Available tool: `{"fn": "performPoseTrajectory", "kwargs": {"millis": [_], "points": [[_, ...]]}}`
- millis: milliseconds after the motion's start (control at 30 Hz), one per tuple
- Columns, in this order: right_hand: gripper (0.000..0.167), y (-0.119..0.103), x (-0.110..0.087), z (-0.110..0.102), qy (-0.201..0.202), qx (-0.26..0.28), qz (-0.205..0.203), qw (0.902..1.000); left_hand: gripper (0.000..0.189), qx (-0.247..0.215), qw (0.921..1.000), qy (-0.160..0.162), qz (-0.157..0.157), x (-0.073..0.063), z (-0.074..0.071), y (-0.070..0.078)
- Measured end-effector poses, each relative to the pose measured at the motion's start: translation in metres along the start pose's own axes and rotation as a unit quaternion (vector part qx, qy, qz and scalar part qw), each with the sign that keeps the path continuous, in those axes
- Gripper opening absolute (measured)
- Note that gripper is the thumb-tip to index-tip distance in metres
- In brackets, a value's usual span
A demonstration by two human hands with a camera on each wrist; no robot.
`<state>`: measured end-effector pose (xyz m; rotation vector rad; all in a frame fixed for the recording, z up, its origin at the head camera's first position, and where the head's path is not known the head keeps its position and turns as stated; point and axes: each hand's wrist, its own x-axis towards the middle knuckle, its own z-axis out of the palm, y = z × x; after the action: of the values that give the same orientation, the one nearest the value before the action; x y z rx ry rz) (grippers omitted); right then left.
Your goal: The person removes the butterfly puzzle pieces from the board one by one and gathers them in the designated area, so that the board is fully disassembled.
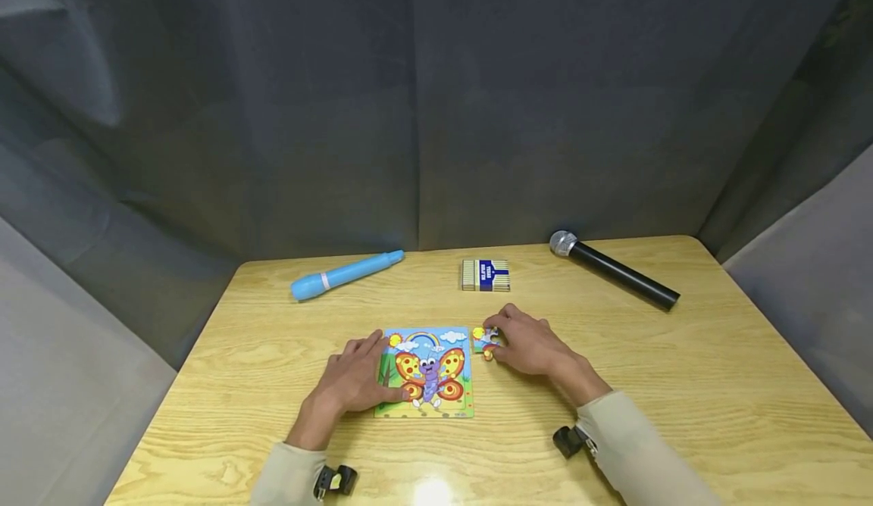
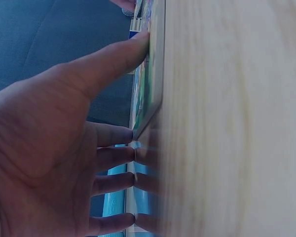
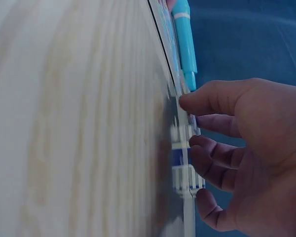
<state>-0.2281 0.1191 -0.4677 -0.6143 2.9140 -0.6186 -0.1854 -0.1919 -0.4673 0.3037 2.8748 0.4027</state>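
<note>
I have the left hand [image 1: 355,376] extended, resting on the flat, rectangular, multicoloured butterfly puzzle board [image 1: 430,373]; the right hand [image 1: 532,343] pinches a small, sun-printed jigsaw section [image 1: 480,335] just beside the board's right edge. I judge this section unplaced, cannot tell what is fitted; the board's bright picture looks whole.

A white glare spot marks the near tabletop [image 1: 477,464]; wrist views look soft.
</note>
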Motion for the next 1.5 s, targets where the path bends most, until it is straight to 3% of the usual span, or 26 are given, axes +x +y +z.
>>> {"fn": "performPoseTrajectory", "kwargs": {"millis": [733,1200,1500], "points": [[0.045,0.013,-0.002,-0.002,-0.03,0.001,0.027,0.9992,0.106,-0.005,1.0,-0.004,-0.005,0.001,0.0,0.001],[0.043,-0.024,0.004,0.008,0.0,0.046,0.027,0.9986,0.106,-0.006,0.9999,-0.007,-0.009,0.0,-0.002,0.0],[0.039,-0.043,0.015,0.022,-0.012,0.06,-0.011,0.998,0.107,-0.005,0.9999,-0.008,-0.013,-0.002,-0.002,0.0]]}}
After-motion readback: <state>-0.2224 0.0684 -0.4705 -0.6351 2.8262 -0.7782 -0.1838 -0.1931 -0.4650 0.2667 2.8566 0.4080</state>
